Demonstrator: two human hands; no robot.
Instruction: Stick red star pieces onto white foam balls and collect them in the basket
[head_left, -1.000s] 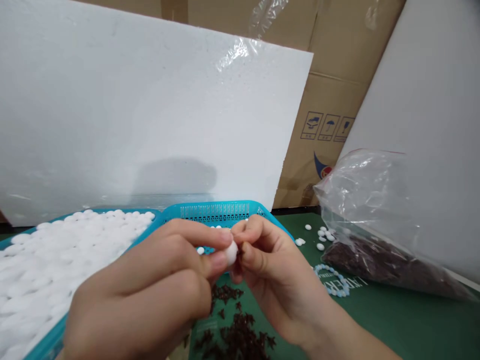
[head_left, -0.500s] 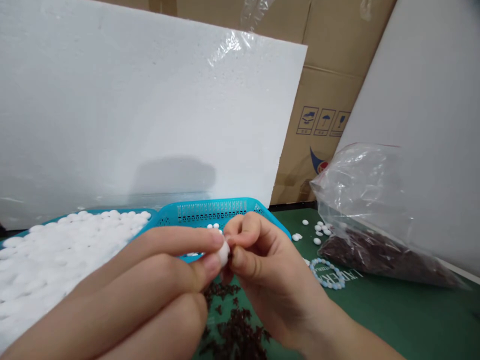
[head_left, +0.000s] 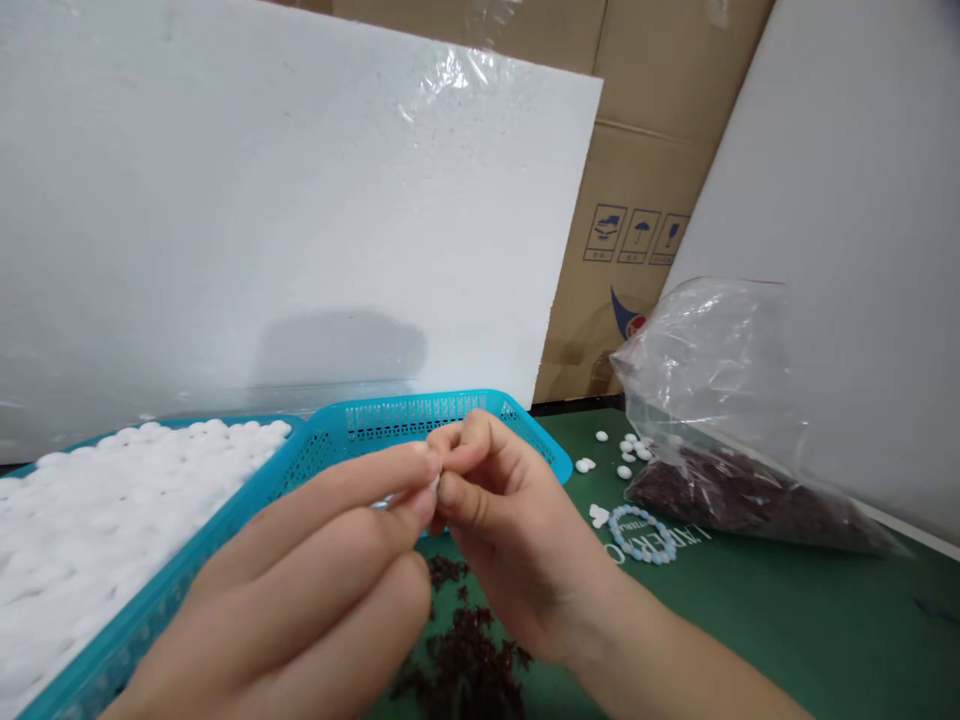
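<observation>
My left hand (head_left: pixel 330 560) is closed in a pinch, thumb and forefinger on a small white ball (head_left: pixel 437 483); only a sliver of it shows between the fingertips. Against it, my right hand (head_left: pixel 510 520) pinches too, its fingertips touching those of the left. Whatever sits in the right fingers is hidden. Under the hands, a pile of small dark brown, star-like pieces (head_left: pixel 472 660) lies on the green mat (head_left: pixel 720 640). Behind them stands a turquoise perforated basket (head_left: pixel 480 402), partly covered by the hands.
At left, another turquoise basket (head_left: pixel 161 560) is filled with white balls (head_left: pixel 127 510). On the right lie a clear bag (head_left: pixel 750 490) of dark brown pieces, a pale blue bead bracelet (head_left: pixel 643 535) and several loose white balls (head_left: pixel 625 472). A white foam board (head_left: pixel 300 200) and a cardboard carton (head_left: pixel 645 160) stand behind.
My hands have drawn closer together, and the white ball, plainly visible before, is now almost covered by fingers. The left hand has turned slightly; the camera view has shifted a little.
</observation>
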